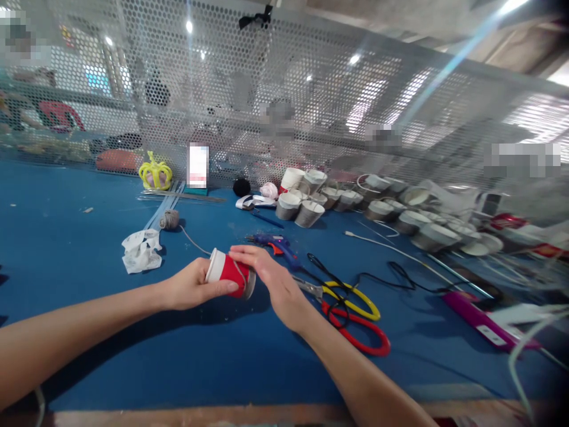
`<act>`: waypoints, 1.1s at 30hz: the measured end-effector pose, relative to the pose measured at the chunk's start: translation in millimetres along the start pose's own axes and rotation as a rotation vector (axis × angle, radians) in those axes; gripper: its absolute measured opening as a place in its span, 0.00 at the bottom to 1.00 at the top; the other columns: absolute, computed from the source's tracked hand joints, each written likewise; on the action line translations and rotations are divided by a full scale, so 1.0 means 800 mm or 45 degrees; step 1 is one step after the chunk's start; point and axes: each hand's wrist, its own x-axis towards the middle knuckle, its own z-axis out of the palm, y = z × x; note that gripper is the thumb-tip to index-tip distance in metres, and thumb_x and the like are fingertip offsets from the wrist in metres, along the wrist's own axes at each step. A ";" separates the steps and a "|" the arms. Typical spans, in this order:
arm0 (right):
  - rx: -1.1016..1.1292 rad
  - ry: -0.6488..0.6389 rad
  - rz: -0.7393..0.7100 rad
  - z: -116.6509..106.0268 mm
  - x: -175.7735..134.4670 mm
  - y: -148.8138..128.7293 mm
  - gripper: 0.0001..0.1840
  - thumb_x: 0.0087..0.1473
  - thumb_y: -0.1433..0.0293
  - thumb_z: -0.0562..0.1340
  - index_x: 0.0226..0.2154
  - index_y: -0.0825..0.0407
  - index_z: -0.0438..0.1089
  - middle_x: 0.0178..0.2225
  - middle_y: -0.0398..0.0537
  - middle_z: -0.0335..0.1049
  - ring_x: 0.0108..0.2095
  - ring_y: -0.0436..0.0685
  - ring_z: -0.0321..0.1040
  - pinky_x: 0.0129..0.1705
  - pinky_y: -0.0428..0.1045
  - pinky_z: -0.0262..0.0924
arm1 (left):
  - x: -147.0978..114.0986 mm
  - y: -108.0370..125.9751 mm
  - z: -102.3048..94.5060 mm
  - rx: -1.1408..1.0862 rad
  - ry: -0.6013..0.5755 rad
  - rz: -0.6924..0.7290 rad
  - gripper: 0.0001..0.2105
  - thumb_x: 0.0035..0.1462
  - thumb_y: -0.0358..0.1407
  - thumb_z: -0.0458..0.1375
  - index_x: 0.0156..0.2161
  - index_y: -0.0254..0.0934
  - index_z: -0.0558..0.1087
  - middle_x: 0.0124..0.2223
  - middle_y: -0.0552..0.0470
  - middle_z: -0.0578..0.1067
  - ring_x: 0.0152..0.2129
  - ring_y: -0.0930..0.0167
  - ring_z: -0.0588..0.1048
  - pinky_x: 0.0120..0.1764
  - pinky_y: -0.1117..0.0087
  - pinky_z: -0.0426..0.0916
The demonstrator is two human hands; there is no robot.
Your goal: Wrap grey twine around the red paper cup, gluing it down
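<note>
My left hand grips a red paper cup with a white rim, held on its side above the blue table. My right hand rests its fingers on the cup's bottom end, where a thin grey string runs. That string trails back across the table to a small grey spool. A blue glue gun lies just behind my right hand.
Yellow scissors and red scissors lie to the right with a black cord. Several string-wrapped cups crowd the back right. Crumpled white paper, a yellow crown, and a perforated metal screen stand behind.
</note>
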 end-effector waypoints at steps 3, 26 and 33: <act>0.111 0.116 0.145 -0.005 0.004 0.006 0.20 0.58 0.65 0.42 0.42 0.51 0.65 0.46 0.47 0.64 0.48 0.52 0.58 0.51 0.52 0.51 | 0.000 -0.002 0.000 -0.031 0.038 -0.007 0.09 0.49 0.36 0.55 0.28 0.32 0.73 0.22 0.53 0.69 0.19 0.75 0.63 0.25 0.77 0.60; -0.245 -0.129 -0.126 0.013 -0.001 0.005 0.21 0.47 0.72 0.58 0.46 0.50 0.59 0.47 0.51 0.58 0.48 0.54 0.57 0.49 0.53 0.54 | 0.005 -0.001 0.008 -0.557 0.239 -0.285 0.14 0.45 0.42 0.57 0.21 0.32 0.71 0.17 0.56 0.66 0.14 0.79 0.59 0.18 0.78 0.52; -0.171 -0.132 -0.070 0.008 0.000 0.001 0.23 0.47 0.67 0.60 0.46 0.54 0.58 0.46 0.53 0.59 0.47 0.53 0.59 0.48 0.50 0.56 | 0.007 0.000 0.010 -0.589 0.331 -0.366 0.11 0.42 0.39 0.60 0.19 0.31 0.71 0.15 0.56 0.67 0.12 0.79 0.60 0.17 0.79 0.52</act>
